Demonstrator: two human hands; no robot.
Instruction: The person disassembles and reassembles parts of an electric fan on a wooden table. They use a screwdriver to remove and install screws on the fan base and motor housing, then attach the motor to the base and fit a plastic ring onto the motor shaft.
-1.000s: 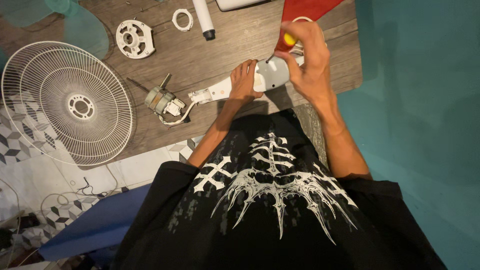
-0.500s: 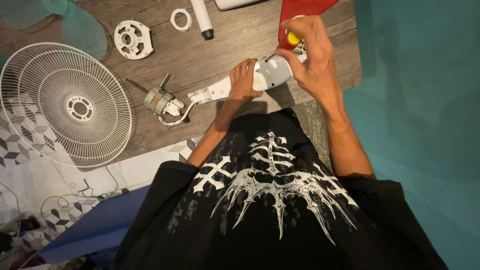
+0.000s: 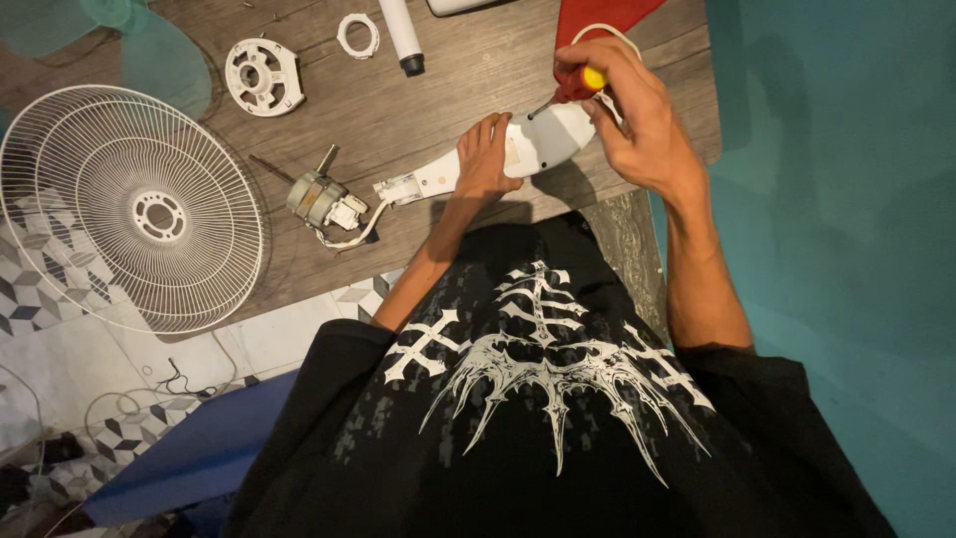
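**Inspection: screwdriver work on a white fan housing at the table's near right corner**

The left hand (image 3: 486,159) is lying flat, fingers spread and pressing down, on the white fan housing (image 3: 538,139); it is bracing rather than gripping. The right hand (image 3: 632,120) is closed around a screwdriver (image 3: 576,86) with a red and yellow handle, its shaft angling down and left into the top of the housing. The tip's exact seat is too small to confirm.

The housing is lying on the wooden table (image 3: 418,110) close to the near right corner, its narrow neck (image 3: 423,185) pointing left toward the near edge.

Judgement on the step: the driver appears tilted, so bringing it more in line with the screw would likely reduce the chance of slipping. The bracing hand is sitting near the tip's path; keeping its fingers behind the tip seems prudent. Steady downward pressure while turning is advisable on a plastic shell.

Surroundings: a small motor (image 3: 321,199) with a wire is resting just left of the neck, near the near edge. A round white bracket (image 3: 263,77) and a white ring (image 3: 358,35) are lying toward the far edge, with a white tube (image 3: 401,35) beside the ring. A white wire fan guard (image 3: 124,209) is overhanging the left edge.

Containers: none are visible; no tray or cup is holding removed screws, and no loose screws can be made out.
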